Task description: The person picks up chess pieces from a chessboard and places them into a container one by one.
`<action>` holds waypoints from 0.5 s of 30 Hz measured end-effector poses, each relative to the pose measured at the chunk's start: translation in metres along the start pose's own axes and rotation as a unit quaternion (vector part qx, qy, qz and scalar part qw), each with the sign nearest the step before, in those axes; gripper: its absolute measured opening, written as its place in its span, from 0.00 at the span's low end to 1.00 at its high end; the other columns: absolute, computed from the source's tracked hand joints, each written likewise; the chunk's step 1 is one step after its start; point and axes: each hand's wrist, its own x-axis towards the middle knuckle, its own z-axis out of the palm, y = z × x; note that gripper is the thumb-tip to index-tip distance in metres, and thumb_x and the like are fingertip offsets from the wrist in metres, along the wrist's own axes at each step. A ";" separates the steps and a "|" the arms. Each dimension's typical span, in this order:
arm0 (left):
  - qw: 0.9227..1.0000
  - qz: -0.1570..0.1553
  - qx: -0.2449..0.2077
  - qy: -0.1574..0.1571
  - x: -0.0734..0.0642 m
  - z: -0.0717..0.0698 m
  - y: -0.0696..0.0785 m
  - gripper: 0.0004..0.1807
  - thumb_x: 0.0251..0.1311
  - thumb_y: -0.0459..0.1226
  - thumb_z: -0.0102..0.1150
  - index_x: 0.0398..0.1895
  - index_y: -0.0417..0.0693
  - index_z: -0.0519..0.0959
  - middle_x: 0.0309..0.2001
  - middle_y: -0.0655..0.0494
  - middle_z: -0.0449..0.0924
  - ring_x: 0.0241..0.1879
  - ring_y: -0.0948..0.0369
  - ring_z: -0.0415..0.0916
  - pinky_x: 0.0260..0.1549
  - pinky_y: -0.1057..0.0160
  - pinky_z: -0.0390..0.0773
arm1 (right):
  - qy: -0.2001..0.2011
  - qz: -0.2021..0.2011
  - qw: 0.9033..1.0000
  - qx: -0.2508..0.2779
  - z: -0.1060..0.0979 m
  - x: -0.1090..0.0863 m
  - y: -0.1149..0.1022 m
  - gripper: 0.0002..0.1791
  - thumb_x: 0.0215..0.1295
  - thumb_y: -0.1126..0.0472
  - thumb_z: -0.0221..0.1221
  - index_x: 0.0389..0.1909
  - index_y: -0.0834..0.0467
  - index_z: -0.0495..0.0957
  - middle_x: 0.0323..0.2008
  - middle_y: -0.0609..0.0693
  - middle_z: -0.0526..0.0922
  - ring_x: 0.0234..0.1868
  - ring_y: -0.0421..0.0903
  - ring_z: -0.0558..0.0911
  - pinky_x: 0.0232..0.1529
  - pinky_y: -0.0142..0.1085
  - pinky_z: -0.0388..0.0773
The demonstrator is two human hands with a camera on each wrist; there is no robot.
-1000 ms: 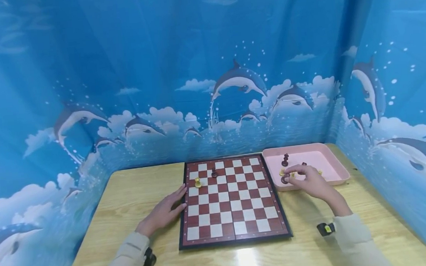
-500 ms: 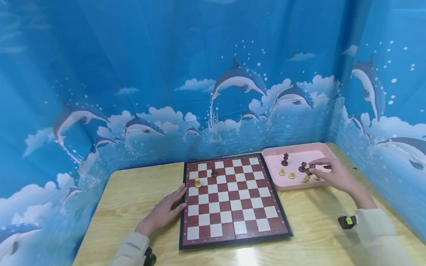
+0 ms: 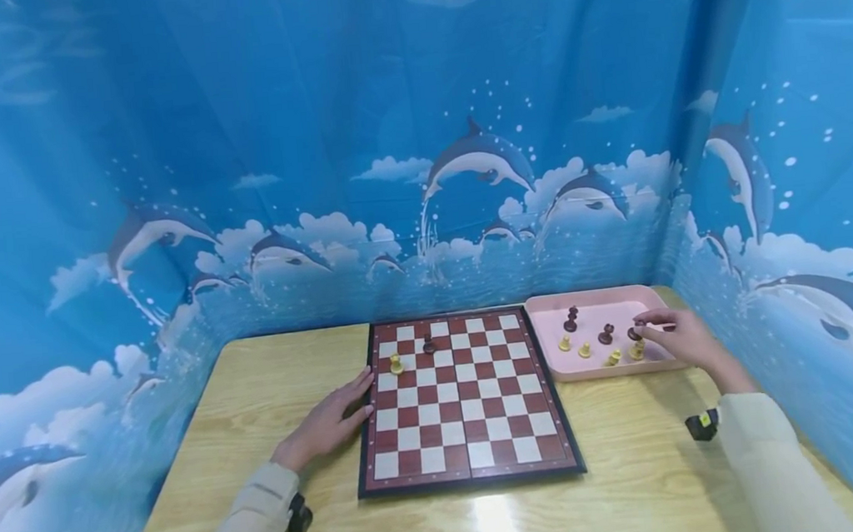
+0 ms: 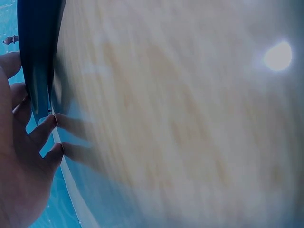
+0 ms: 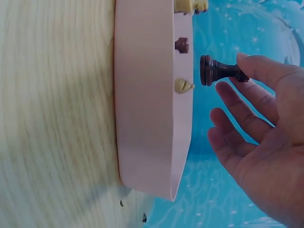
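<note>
My right hand (image 3: 680, 336) is over the right part of a pink tray (image 3: 675, 363) and pinches a dark brown chess piece (image 5: 216, 71) by its top between thumb and fingertips. In the right wrist view the piece's round base points away from the hand, above the tray rim; the fingertips partly cover its head. Several gold and dark chess pieces are in the tray, among them a gold one (image 3: 613, 357) and a dark one (image 3: 606, 334). My left hand (image 3: 329, 420) rests with extended fingers against the left edge of a red and white chessboard (image 3: 452, 398).
A gold chess piece (image 3: 397, 366) and a dark chess piece (image 3: 429, 346) stand near the board's far left corner. The wooden table (image 3: 284, 369) carries board and tray. A blue dolphin-print curtain (image 3: 356, 138) encloses the back and sides.
My right hand has carried the dark chess piece rightward across the tray, from its front left corner to the right part. My left hand and the pieces on the board have stayed put.
</note>
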 end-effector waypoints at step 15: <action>1.000 0.001 0.000 0.001 0.000 -0.001 0.001 0.36 0.77 0.56 0.45 0.81 0.55 0.54 0.82 0.54 0.47 0.79 0.45 0.51 0.76 0.39 0.55 | -0.023 0.043 0.999 -0.024 0.007 0.021 0.020 0.20 0.74 0.57 0.59 0.54 0.72 0.80 0.48 0.69 0.85 0.53 0.68 0.80 0.51 0.58 0.80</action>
